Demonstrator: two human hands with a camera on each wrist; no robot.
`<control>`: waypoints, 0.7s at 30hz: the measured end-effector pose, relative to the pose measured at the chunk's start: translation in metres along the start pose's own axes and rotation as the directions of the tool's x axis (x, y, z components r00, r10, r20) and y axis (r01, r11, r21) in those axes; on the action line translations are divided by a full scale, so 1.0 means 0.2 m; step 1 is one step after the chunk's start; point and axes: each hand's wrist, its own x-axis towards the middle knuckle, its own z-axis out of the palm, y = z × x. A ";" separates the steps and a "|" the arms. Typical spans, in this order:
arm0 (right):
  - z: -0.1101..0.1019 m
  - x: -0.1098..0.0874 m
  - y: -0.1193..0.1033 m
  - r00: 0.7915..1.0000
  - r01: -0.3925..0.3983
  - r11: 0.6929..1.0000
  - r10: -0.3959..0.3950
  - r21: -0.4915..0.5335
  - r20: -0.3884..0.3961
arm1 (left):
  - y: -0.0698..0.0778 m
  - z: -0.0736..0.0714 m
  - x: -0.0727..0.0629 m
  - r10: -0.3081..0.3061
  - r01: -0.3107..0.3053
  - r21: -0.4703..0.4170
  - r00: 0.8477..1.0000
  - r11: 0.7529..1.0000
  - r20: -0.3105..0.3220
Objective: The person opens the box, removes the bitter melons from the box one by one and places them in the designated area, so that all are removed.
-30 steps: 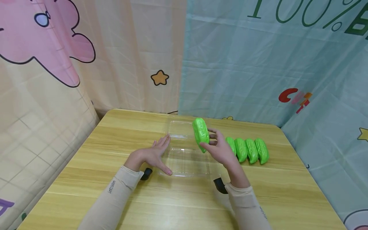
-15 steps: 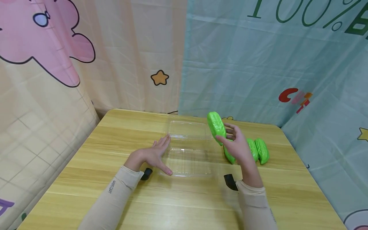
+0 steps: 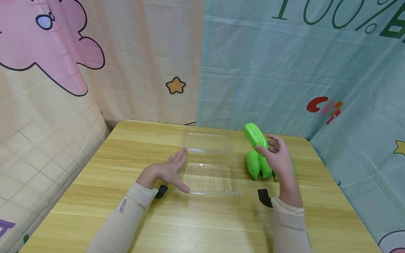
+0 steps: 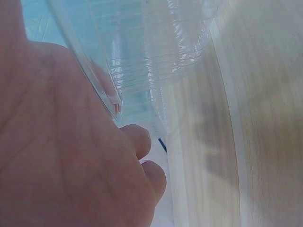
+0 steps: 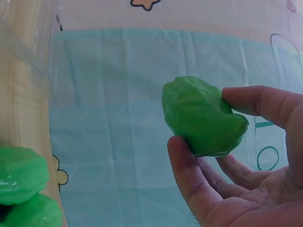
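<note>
Above the right part of the wooden table, my right hand [image 3: 280,160] pinches a bright green, bumpy bitter melon [image 3: 254,135] between thumb and fingers. The right wrist view has this melon [image 5: 199,116] end-on, with the pointed tip toward the palm. Below it, several similar bitter melons [image 3: 252,165] lie side by side, partly covered by the hand. A clear plastic clamshell box [image 3: 205,192] lies open in the middle, its lid [image 3: 207,141] folded back. Along its left edge rests my left hand [image 3: 165,171], fingers spread and thumb straight. The left wrist view shows fingertips at the box's clear wall [image 4: 90,75].
The wooden table [image 3: 202,225] reaches back to a printed curtain [image 3: 253,77]. Another curtain [image 3: 44,151] hangs along the left side. A black wrist-camera mount [image 3: 265,198] juts from the right cuff, and a second mount [image 3: 161,191] from the left.
My right hand has carried the bitter melon to the right, from over the clear box to above the row of melons. My left hand has stayed at the box's left edge.
</note>
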 end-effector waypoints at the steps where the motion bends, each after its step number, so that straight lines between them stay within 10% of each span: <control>1: -0.01 0.00 0.00 1.000 -0.006 1.000 0.006 0.011 -0.011 | 0.00 0.00 0.00 0.001 -0.001 0.001 1.000 1.000 0.000; 21: -0.20 0.09 0.21 0.963 -0.139 0.990 0.130 -0.022 -0.235 | 0.01 0.00 0.00 -0.017 0.017 -0.001 1.000 1.000 0.006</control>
